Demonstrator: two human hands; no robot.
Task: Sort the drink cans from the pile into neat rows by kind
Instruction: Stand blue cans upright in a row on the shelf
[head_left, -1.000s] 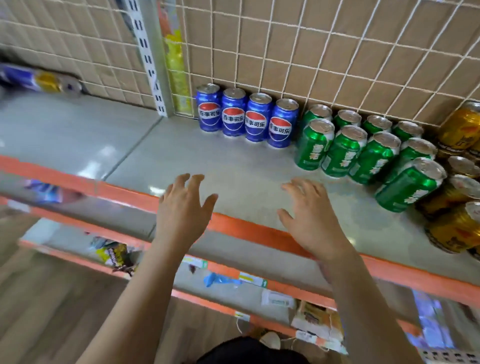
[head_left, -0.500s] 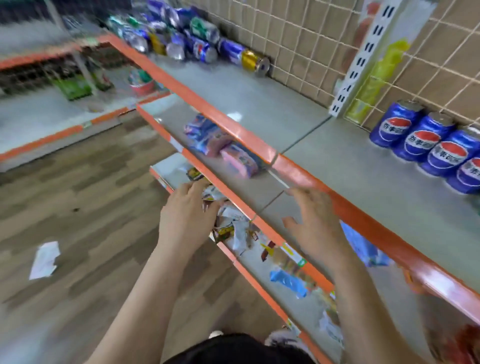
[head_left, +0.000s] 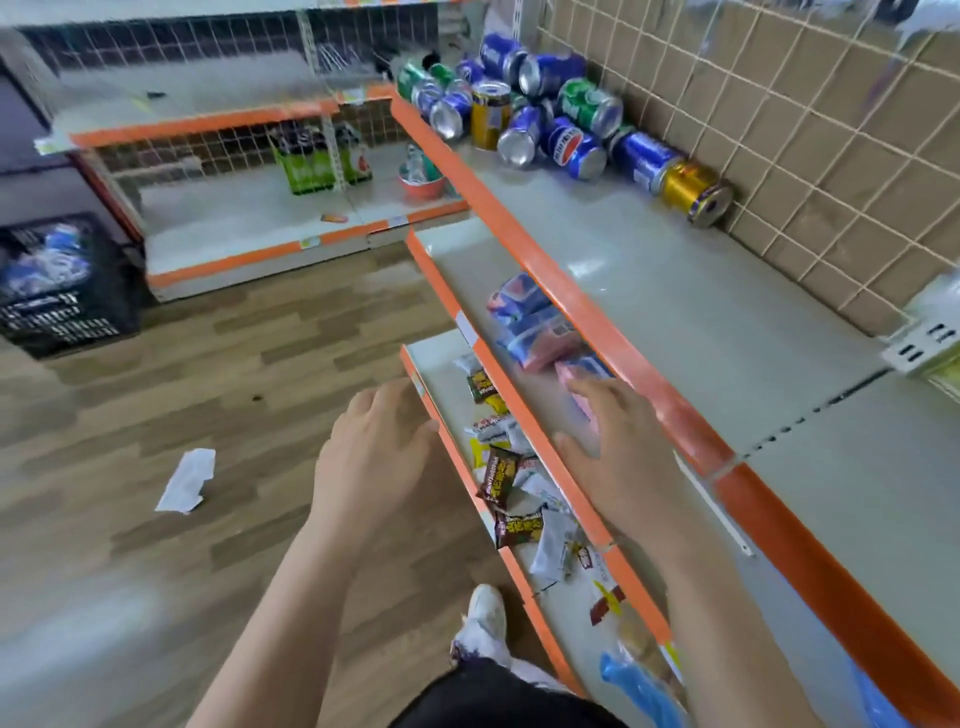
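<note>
Left hand (head_left: 374, 457): empty, fingers loose and spread, held low, well short of cans. Pile of cans (head_left: 535, 119): far end of top shelf (head_left: 675, 291), against wire back. Blue, green, gold jumbled, most on sides, one gold upright. Right hand (head_left: 618, 467): empty, fingers relaxed. No neat rows in view. Plenty left to sort, I judge.

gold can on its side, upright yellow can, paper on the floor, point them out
gold can on its side (head_left: 687, 183): head view, its gold wall.
upright yellow can (head_left: 489, 122): head view, its label side.
paper on the floor (head_left: 187, 480): head view, its middle.
</note>
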